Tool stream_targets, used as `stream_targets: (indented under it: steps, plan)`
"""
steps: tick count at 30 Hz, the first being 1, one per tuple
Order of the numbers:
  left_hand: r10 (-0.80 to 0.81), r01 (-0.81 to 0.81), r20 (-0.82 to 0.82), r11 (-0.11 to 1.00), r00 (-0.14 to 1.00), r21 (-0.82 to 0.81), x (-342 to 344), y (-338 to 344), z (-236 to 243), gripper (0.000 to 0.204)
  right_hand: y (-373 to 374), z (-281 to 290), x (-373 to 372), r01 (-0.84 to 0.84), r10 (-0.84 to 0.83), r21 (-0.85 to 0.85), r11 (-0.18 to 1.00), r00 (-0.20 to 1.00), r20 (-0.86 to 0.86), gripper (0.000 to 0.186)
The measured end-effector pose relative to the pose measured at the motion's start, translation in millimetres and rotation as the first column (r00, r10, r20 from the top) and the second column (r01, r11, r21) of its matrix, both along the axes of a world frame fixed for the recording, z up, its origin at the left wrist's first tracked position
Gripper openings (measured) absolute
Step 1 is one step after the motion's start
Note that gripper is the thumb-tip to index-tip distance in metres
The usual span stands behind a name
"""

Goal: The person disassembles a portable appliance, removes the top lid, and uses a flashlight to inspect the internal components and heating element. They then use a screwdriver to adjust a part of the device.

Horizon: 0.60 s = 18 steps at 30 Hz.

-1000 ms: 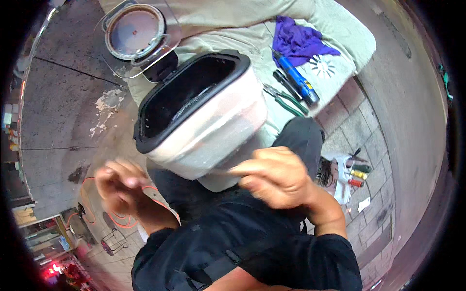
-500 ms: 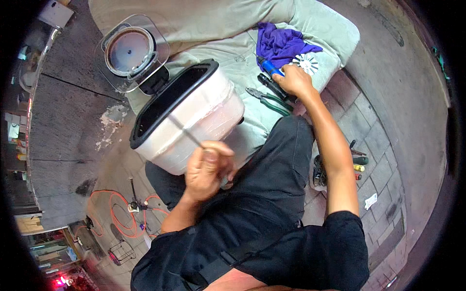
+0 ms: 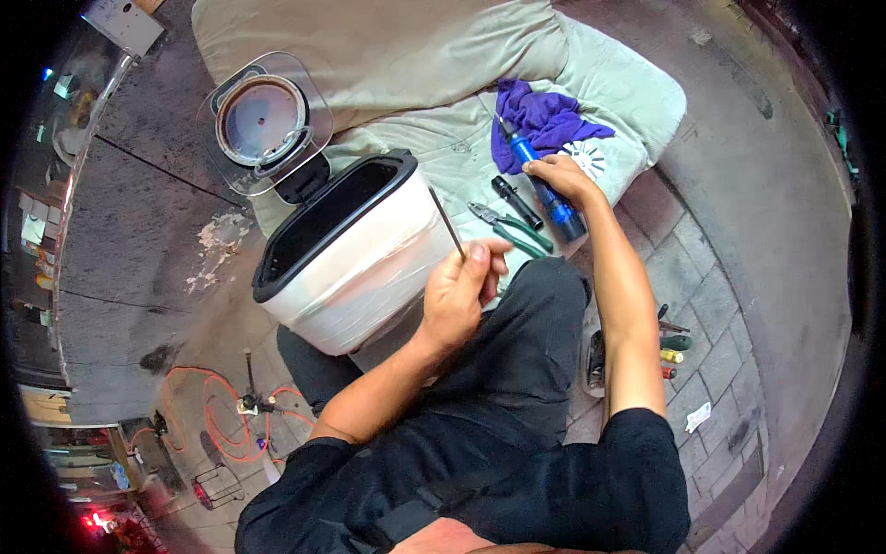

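My left hand [image 3: 459, 286] is closed on a thin dark metal rod [image 3: 447, 222], which points up and away beside the white appliance. That appliance body [image 3: 369, 254] has a black rim and a dark hollow inside, and stands in front of my legs. Its hinged lid [image 3: 261, 120], with a round metal plate and clear edge, is swung back. My right hand [image 3: 565, 177] grips a blue cordless screwdriver [image 3: 560, 214] lying along the cushion. A black flashlight [image 3: 517, 201] and green-handled pliers [image 3: 513, 229] lie to its left. A white fan wheel [image 3: 583, 159] touches a purple cloth [image 3: 552, 118].
A pale padded cushion [image 3: 443, 55] lies under the tools. On the paving at right, a tray [image 3: 593, 365] sits near several screwdrivers [image 3: 676, 349] and a white paper scrap [image 3: 699, 417]. An orange cord [image 3: 210, 420] coils at lower left.
My left hand has moved right with the rod, away from the appliance's front. My right hand now holds the blue screwdriver with more of its body showing. The view has shifted slightly.
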<state>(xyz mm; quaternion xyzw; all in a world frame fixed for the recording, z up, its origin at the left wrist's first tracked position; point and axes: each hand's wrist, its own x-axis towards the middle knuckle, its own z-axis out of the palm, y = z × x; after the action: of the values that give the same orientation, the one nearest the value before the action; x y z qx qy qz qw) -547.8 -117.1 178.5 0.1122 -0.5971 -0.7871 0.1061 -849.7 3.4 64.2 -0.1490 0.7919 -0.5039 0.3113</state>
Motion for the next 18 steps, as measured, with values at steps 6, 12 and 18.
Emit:
stream_targets:
  steps: [6, 12, 18]
  plan:
    - [0.21, -0.216, -0.136, 0.976, 0.968, -0.032, -91, -3, 35, 0.052, 32, 125, 107, 0.04, -0.017, -0.511, 0.858, 0.999, 0.049, 0.041]
    - [-0.052, 0.053, -0.042, 0.998, 0.998, 0.037, -69, 3, 22, 0.045, 37, 89, 279, 0.291, -0.15, -0.65, 0.702, 0.953, 0.265, 0.04]
    - [-0.175, 0.1, 0.147, 0.904, 0.973, 0.416, -8, 10, -32, 0.045, 48, 63, 347, 0.292, -0.077, -0.508, 0.81, 0.913, 0.401, 0.039]
